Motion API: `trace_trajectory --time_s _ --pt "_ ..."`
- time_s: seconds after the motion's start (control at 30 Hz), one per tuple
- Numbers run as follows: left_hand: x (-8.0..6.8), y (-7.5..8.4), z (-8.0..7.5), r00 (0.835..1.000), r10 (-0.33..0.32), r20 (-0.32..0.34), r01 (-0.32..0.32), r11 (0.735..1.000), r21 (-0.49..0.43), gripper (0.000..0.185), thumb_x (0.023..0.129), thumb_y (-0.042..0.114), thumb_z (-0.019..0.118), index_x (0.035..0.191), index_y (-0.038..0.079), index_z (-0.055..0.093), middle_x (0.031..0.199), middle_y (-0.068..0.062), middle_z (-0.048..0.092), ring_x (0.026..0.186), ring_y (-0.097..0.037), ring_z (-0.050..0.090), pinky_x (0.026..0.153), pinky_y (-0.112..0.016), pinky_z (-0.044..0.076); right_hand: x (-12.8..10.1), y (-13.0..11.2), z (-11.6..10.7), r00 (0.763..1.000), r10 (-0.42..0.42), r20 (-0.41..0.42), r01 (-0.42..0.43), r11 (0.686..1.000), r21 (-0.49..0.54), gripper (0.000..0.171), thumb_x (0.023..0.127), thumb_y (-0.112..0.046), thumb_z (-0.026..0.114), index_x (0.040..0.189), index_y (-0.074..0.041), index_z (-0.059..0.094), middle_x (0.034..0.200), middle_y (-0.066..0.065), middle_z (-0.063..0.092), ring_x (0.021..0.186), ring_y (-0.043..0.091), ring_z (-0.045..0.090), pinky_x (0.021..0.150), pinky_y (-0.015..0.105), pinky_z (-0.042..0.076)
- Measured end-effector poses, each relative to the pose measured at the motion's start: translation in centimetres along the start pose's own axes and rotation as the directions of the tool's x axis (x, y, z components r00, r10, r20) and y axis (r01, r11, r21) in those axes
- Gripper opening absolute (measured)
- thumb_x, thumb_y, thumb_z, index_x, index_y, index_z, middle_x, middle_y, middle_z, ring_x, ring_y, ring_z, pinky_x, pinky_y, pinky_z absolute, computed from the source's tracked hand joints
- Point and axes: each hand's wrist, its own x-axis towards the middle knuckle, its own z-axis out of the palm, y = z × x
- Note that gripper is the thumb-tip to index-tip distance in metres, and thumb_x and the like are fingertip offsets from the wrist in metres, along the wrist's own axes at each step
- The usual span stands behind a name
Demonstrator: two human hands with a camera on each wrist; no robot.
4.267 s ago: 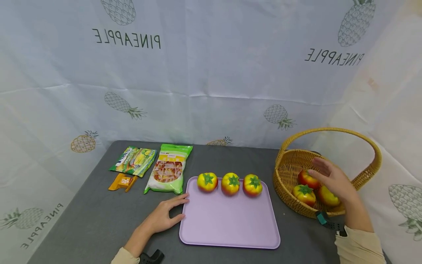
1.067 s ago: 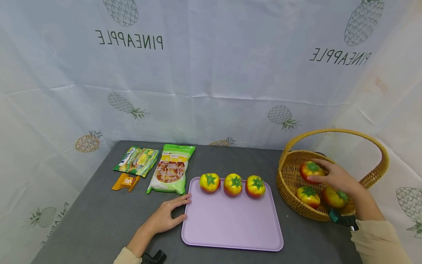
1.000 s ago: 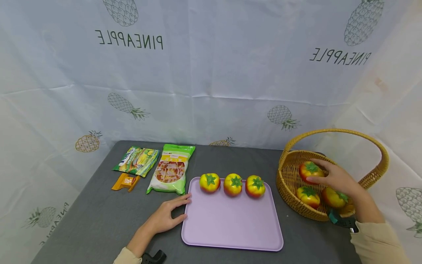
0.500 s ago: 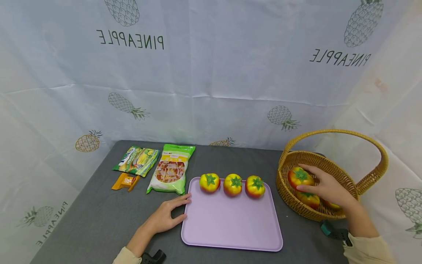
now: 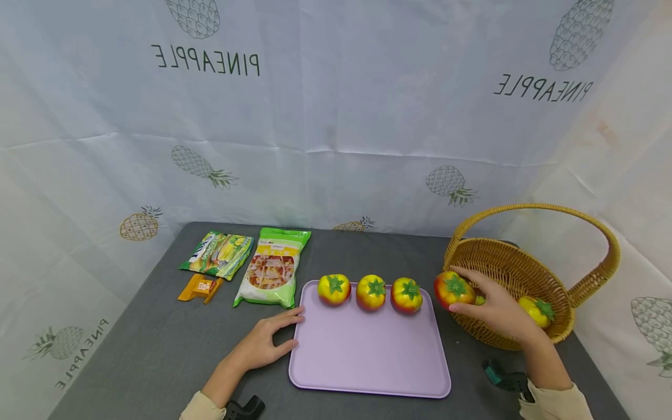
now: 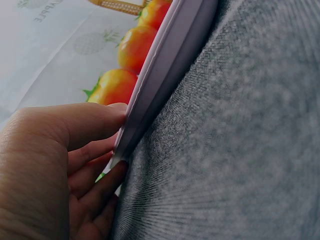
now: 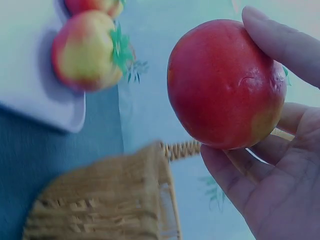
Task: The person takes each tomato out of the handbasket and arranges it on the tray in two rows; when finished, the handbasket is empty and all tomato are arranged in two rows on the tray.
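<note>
- Gripping a red-yellow fruit (image 5: pixel 454 291) in the right hand (image 5: pixel 493 304), at the tray-side rim of the basket (image 5: pixel 479 331). Head view gives its green leafy top, plus three similar fruits (image 5: pixel 370 293) lined up on the tray (image 5: pixel 367 361).
- Left wrist: tray's outer wall, hidden from head. Left hand (image 6: pixel 47 155) loose-fingered, touching the edge.
- Right wrist: held fruit's red underside, thumb and fingers around it.
- Surface: gray tabletop (image 5: pixel 173 338), three packets (image 5: pixel 219 256) far left.
- Room: white pineapple-print backdrop (image 5: pixel 357 93).
</note>
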Motion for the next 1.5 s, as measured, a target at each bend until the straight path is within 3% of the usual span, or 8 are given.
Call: trace_trajectory --time_s 0.1,0.37,0.57,0.67,0.8,0.93,1.5 --pt "0.0 0.0 0.0 1.000 0.003 -0.002 -0.003 1.000 0.003 0.043 0.087 0.028 0.066 0.129 0.020 0.059 0.144 0.004 0.048 0.131 -0.021 0.047 0.103 -0.044 0.043 0.1 -0.6 0.9 1.000 -0.014 0.007 0.014 0.999 0.044 0.069 0.084 -0.028 0.072 0.143 -0.014 0.041 0.137 0.013 0.047 0.103 0.004 0.051 0.081 0.022 0.051" --pt "0.0 -0.1 0.1 0.999 0.044 -0.019 -0.043 0.999 0.028 0.042 0.088 0.028 0.066 0.129 0.019 0.060 0.143 0.000 0.050 0.129 -0.023 0.049 0.101 -0.044 0.044 0.7 -1.7 3.8 0.995 -0.089 0.034 0.082 0.983 0.167 0.072 0.080 -0.024 0.075 0.142 -0.013 0.041 0.137 0.012 0.047 0.105 0.007 0.054 0.082 0.023 0.053" --pt "0.1 -0.2 0.1 0.998 0.054 -0.016 -0.054 0.998 0.030 0.043 0.088 0.027 0.066 0.129 0.018 0.059 0.143 -0.001 0.049 0.130 -0.024 0.048 0.101 -0.045 0.044 1.4 -3.0 6.1 0.989 -0.138 0.048 0.128 0.977 0.170 0.072 0.078 -0.028 0.077 0.140 -0.011 0.045 0.130 0.007 0.052 0.101 0.012 0.055 0.085 0.027 0.052" --pt "0.1 -0.2 0.1 0.999 0.044 -0.014 -0.043 0.999 0.023 0.043 0.088 0.028 0.066 0.129 0.018 0.060 0.143 0.000 0.049 0.130 -0.023 0.048 0.102 -0.044 0.043 1.7 -3.8 7.4 0.984 -0.162 0.068 0.150 0.975 0.163 0.071 0.078 -0.032 0.076 0.140 -0.013 0.046 0.135 0.009 0.051 0.108 0.019 0.056 0.088 0.029 0.051" --pt "0.1 -0.3 0.1 1.000 0.023 -0.010 -0.023 1.000 0.011 0.043 0.087 0.027 0.066 0.129 0.020 0.060 0.144 0.003 0.048 0.131 -0.021 0.047 0.103 -0.044 0.043 2.2 -5.1 9.2 0.980 -0.149 0.135 0.122 0.974 0.190 0.073 0.078 -0.038 0.076 0.140 -0.016 0.045 0.141 0.010 0.047 0.118 0.026 0.051 0.095 0.037 0.048" --pt "0.0 -0.3 0.1 0.999 0.036 -0.018 -0.036 0.999 0.027 0.043 0.087 0.027 0.066 0.129 0.019 0.060 0.143 0.002 0.049 0.130 -0.022 0.048 0.101 -0.045 0.044 2.7 -6.1 10.8 0.971 -0.150 0.188 0.107 0.969 0.222 0.073 0.077 -0.039 0.076 0.140 -0.016 0.045 0.137 0.006 0.050 0.115 0.023 0.052 0.097 0.042 0.047" --pt "0.0 -0.2 0.0 1.000 0.028 -0.010 -0.028 1.000 0.013 0.042 0.088 0.028 0.066 0.129 0.020 0.060 0.143 0.003 0.049 0.130 -0.021 0.048 0.102 -0.045 0.044 4.3 -9.0 16.2 0.950 -0.211 0.232 0.142 0.949 0.282 0.074 0.078 -0.040 0.076 0.140 -0.013 0.046 0.140 0.003 0.049 0.121 0.020 0.051 0.105 0.050 0.040"
